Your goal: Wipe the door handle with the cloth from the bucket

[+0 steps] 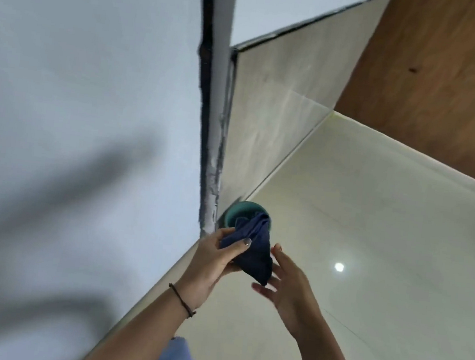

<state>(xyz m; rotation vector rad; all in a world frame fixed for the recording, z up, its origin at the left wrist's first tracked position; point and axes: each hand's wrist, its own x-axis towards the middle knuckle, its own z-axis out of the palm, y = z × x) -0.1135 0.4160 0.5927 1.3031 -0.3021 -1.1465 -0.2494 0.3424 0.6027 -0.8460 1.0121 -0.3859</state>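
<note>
A dark blue cloth [255, 249] hangs bunched in front of me, above a teal bucket [234, 212] that stands on the floor by the wall corner. My left hand [216, 261] grips the cloth's upper left part, thumb on top. My right hand [287, 284] is at the cloth's lower right, fingers spread, touching its bottom tip. No door handle is in view. The cloth's top covers part of the bucket's mouth.
A pale blue-grey wall [77, 104] fills the left, ending at a rough vertical corner edge [213, 118]. Beyond it are a beige tiled wall [273, 110], a glossy cream floor [371, 238] and a brown wooden panel [445, 84] at top right.
</note>
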